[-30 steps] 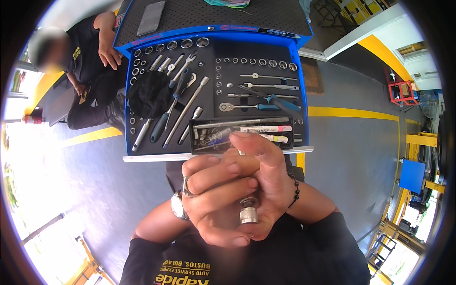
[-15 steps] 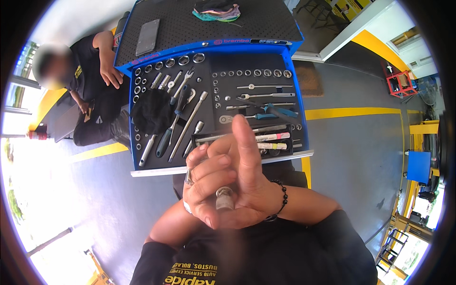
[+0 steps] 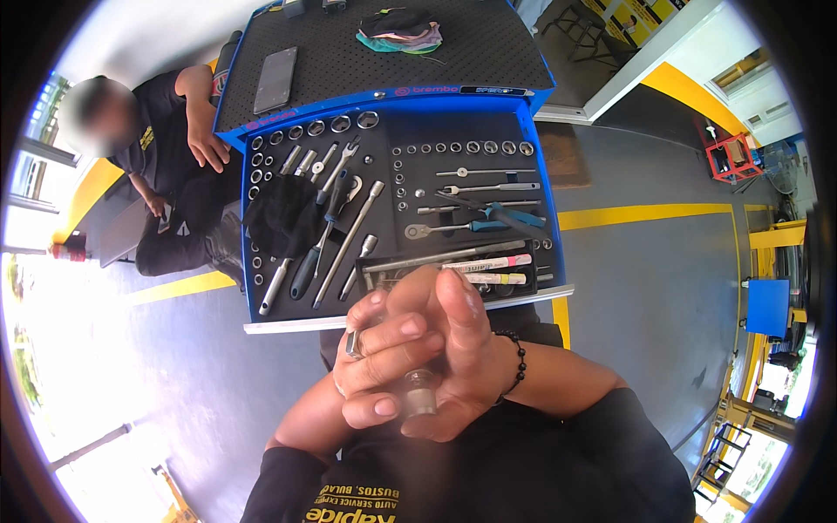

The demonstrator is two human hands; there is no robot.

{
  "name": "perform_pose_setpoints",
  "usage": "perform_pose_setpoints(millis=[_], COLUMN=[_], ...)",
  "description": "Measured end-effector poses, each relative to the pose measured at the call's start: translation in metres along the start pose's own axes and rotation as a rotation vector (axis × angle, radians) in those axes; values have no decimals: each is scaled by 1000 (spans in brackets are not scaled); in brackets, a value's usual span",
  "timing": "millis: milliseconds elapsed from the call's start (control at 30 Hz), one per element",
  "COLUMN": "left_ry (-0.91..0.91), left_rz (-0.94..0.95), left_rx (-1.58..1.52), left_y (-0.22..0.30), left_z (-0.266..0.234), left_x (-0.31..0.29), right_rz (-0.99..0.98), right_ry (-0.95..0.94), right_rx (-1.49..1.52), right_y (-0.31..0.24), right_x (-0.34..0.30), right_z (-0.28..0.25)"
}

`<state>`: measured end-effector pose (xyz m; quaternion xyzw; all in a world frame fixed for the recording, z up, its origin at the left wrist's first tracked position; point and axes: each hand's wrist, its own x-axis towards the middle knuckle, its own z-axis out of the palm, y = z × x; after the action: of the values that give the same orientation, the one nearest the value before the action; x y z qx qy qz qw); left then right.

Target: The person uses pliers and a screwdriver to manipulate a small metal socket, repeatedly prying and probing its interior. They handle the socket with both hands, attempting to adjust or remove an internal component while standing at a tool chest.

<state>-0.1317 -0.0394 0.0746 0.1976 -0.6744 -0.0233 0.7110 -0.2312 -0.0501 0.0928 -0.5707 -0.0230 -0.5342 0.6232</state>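
Observation:
In front of my chest my two hands are pressed together. Between them sits a small shiny cylinder that looks like a socket [image 3: 420,392], its ringed end upward. My left hand [image 3: 373,357], with a ring, curls its fingers over from the left and closes on the socket. My right hand [image 3: 471,353], wearing a beaded bracelet [image 3: 522,357], cups it from the right, palm inward, one digit raised. Part of the grip is hidden. Just beyond is an open blue tool drawer [image 3: 540,179] with sockets, wrenches, ratchets [image 3: 420,231], two markers [image 3: 495,262] and a black cloth item [image 3: 283,216].
On the cabinet top [image 3: 349,52] lie a phone [image 3: 276,78] and some folded cloths [image 3: 399,33]. At the far left another person [image 3: 183,166] sits beside the cabinet, holding a phone. A red rack [image 3: 731,157] stands at the far right, beyond yellow floor lines.
My hands have come slightly lower, and the raised digit of my right hand has drawn down. The socket has turned a little between them. The drawer appears slightly lower in view.

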Motion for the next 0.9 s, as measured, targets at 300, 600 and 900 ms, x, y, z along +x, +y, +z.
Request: perform_pose_setpoints(millis=[300,600,900], left_ry=[186,-190,-337], left_rz=[-114,-206,-258], left_rx=[272,324,276], left_y=[13,20,7], left_z=[45,12,4], left_x=[10,20,18], right_rz=[-158,46,363], right_ry=[297,566,443], right_rx=[561,40,343], right_y=[-6,-3,-21], right_x=[0,-8,-8], right_z=[28,11,-10])
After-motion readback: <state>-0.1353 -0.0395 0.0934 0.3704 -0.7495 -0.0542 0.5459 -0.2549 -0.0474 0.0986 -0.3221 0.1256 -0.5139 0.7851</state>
